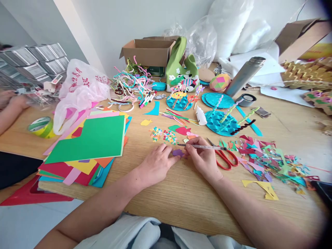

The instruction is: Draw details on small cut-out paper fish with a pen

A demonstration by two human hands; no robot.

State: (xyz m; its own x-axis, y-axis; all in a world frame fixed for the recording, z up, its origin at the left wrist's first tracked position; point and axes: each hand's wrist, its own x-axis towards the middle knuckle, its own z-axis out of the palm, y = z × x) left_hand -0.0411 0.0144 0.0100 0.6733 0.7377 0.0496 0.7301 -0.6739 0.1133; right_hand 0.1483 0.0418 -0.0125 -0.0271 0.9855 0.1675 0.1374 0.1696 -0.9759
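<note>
My right hand (203, 159) is closed around a slim pen (204, 147), its dark tip pointing left above the table. Beneath the tip lies a small purple paper fish (177, 152). My left hand (157, 162) rests on the tabletop with fingers stretched out, the fingertips touching the fish's edge. Just beyond are piles of colored paper dots (169, 137) and a red paper fish (183, 130) among other cut fish. Red-handled scissors (227, 159) lie beside my right hand, their blades partly hidden behind it.
Colored paper sheets (103, 135) are stacked at left, paper scraps (275, 159) at right. Behind stand blue paper discs (221, 122), a white glue bottle (201, 116), a steel flask (245, 76), pipe cleaners (132, 81) and a cardboard box (147, 52). Another person's arm (12, 107) reaches in at left.
</note>
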